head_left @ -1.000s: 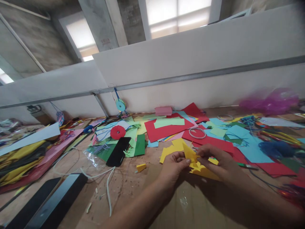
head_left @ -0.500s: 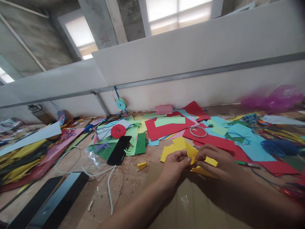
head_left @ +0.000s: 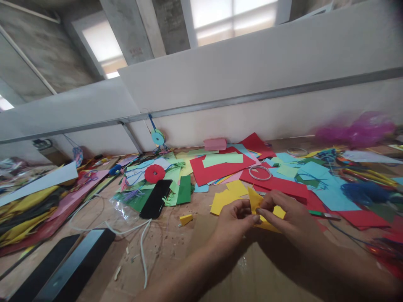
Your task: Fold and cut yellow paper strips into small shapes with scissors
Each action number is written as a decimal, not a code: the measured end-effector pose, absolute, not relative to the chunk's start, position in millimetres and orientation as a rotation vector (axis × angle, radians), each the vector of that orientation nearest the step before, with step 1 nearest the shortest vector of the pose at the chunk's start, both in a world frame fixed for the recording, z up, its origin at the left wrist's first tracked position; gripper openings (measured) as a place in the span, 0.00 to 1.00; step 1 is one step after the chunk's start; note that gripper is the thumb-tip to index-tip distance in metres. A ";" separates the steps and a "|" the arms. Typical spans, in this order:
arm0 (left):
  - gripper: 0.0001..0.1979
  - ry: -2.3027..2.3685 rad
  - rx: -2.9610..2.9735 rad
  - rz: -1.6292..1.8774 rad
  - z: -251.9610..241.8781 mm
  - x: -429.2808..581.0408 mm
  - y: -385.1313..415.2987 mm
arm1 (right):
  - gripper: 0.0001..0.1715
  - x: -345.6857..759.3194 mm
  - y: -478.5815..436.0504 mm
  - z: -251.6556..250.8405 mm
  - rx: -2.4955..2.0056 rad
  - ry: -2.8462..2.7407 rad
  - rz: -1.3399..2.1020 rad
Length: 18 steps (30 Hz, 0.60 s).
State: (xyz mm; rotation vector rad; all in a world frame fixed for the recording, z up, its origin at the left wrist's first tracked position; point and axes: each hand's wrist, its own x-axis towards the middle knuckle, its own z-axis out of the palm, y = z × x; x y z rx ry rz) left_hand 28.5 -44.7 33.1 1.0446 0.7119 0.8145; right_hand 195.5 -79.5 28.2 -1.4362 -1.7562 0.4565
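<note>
Head view: my left hand [head_left: 238, 219] and my right hand [head_left: 281, 209] meet over a brown board [head_left: 201, 235], pinching one piece of yellow paper [head_left: 253, 198] between them. The fingers of both are closed on it, thumbs near each other, and its pointed top rises above my grip; its lower part is hidden behind my fingers. Beyond my left hand lie loose yellow sheets [head_left: 224, 202], and more yellow shows beneath my right. Farther back, a pale ring [head_left: 260, 173] rests on red paper [head_left: 283, 186], near a light green strip [head_left: 223, 159]. To the left I see a small yellow object [head_left: 186, 219] on the table [head_left: 176, 247], then a black phone [head_left: 156, 199] beside a white cable [head_left: 143, 247]. A green-handled tool [head_left: 323, 214] lies to the right of my right hand.
</note>
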 end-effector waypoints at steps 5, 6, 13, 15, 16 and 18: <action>0.14 0.733 1.078 0.846 31.5 30.3 -44.4 | 0.06 195.9 -79.4 23.4 -1.474 -1.705 0.468; 0.16 0.741 1.090 0.840 29.4 29.9 -43.8 | 0.06 196.5 -78.8 23.0 -1.477 -1.674 0.484; 0.28 0.777 1.245 0.822 14.7 25.9 -40.1 | 0.06 199.3 -73.6 34.5 -1.529 -1.688 0.626; 0.27 0.794 1.238 0.823 17.6 25.5 -40.5 | 0.09 199.2 -72.0 36.0 -1.449 -1.612 0.829; 0.25 0.812 1.215 0.825 20.0 25.3 -40.8 | 0.10 199.7 -70.8 35.3 -1.396 -1.526 0.971; 0.22 0.839 1.164 0.809 24.9 24.5 -41.4 | 0.17 201.9 -67.7 31.1 -1.314 -1.335 1.188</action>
